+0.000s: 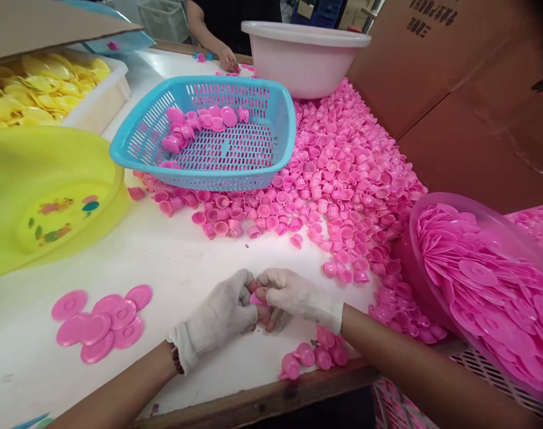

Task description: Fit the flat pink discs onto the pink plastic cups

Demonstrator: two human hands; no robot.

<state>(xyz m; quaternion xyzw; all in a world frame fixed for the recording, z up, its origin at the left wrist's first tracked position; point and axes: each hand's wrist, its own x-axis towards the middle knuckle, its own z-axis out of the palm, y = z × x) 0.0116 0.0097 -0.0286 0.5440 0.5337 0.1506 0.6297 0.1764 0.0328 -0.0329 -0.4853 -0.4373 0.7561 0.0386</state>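
Note:
My left hand (224, 313) and my right hand (293, 295), both in white fingerless-tipped gloves, meet above the white tabletop. Their fingers close around a small pink toy cup (256, 299), mostly hidden by the fingertips. Left of my hands, several pink toy saucers (95, 328) lie in a loose overlapping cluster. Close to the table's front edge, below my right wrist, sits a group of pink toy cups (322, 357). Beyond my hands spreads a big heap of the same cups (343, 173).
A blue basket (199, 179) holding pink pieces rests on the heap's left part. Around it are a yellow basin (110, 173), a tray of yellow pieces (105, 110), a pale pink basin (307, 65) and a tub of saucers (414, 262). Another person's hand (229, 59) works at the far side.

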